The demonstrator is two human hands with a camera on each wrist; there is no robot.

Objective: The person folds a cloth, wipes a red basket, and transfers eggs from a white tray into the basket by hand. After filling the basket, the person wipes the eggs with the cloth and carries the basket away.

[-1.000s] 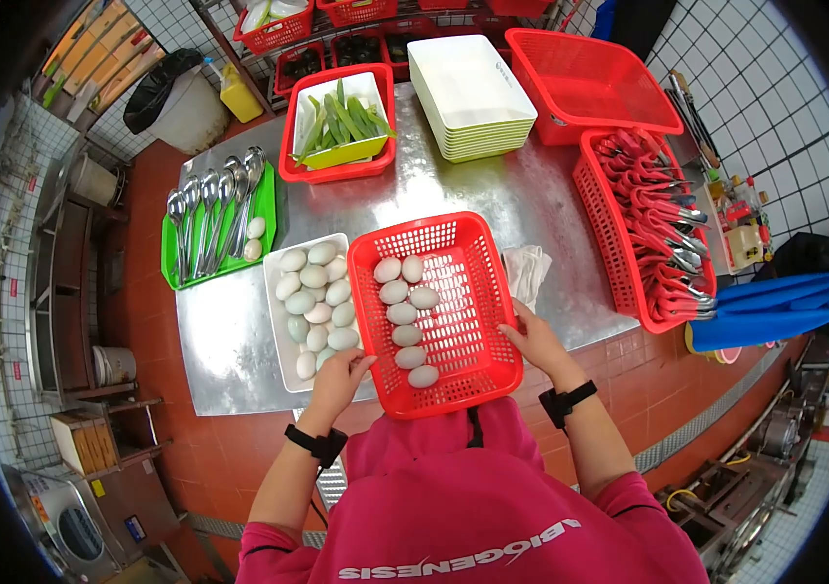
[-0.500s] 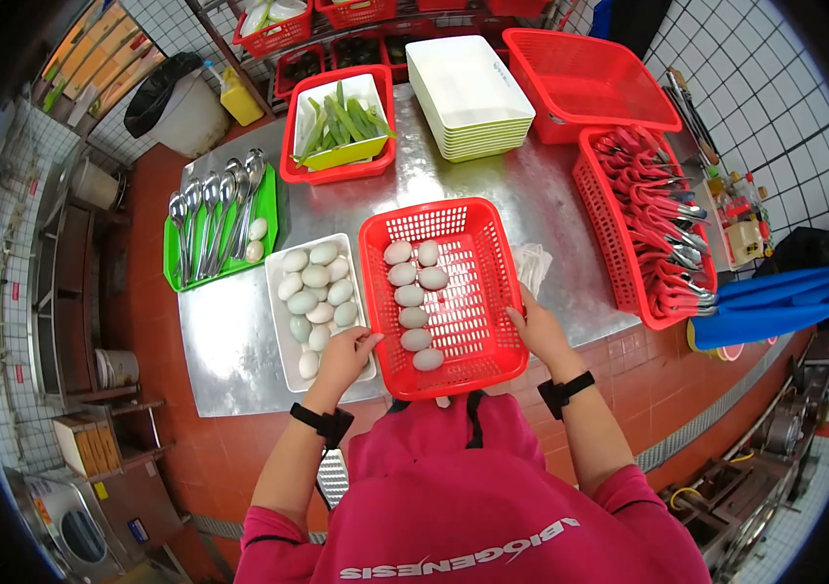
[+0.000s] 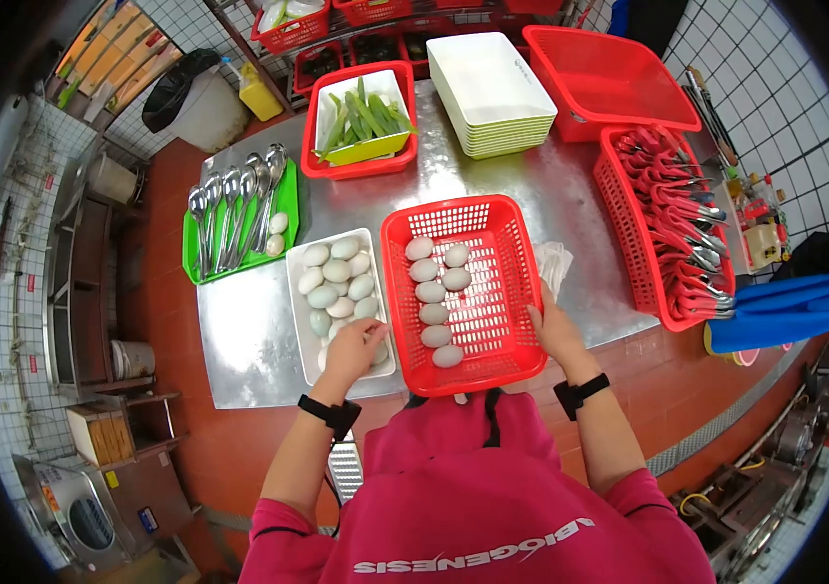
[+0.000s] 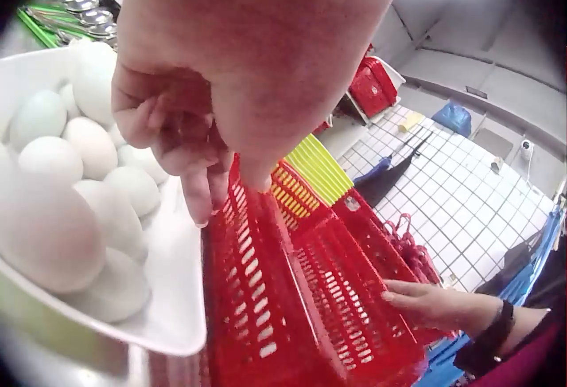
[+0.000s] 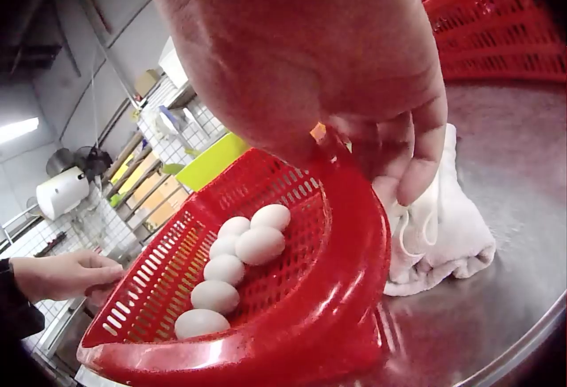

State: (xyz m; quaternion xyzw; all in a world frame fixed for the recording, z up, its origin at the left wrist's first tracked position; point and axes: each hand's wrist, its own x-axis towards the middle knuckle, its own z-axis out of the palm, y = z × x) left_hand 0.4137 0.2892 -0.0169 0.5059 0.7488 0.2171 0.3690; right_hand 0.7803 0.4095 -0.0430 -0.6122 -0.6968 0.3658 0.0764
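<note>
A red mesh basket point(image 3: 492, 292) point(image 5: 337, 254) sits on the steel table point(image 3: 249, 331), with a row of pale eggs point(image 3: 434, 292) point(image 5: 235, 250) along its left side. My right hand point(image 3: 552, 329) point(image 5: 390, 139) grips its right rim near the front corner, fingers hanging down outside the wall. To the basket's left, touching it, stands a white tray point(image 3: 295, 311) point(image 4: 168, 316) filled with pale eggs point(image 3: 336, 282) point(image 4: 97, 148). My left hand point(image 3: 361, 346) point(image 4: 190, 130) hovers over the tray's near end beside the basket's rim point(image 4: 292, 289), fingers loosely bent and holding nothing.
A folded white cloth point(image 3: 555, 263) point(image 5: 443, 236) lies right of the basket. Behind are a green tray of spoons point(image 3: 234, 219), a red basket of green vegetables point(image 3: 361, 122), stacked white dishes point(image 3: 492, 83), an empty red basket point(image 3: 619, 68) and a basket of red tongs point(image 3: 667, 224).
The red basket has moved away from my body and further onto the table. My left hand has let go of its rim and shifted over the white egg tray.
</note>
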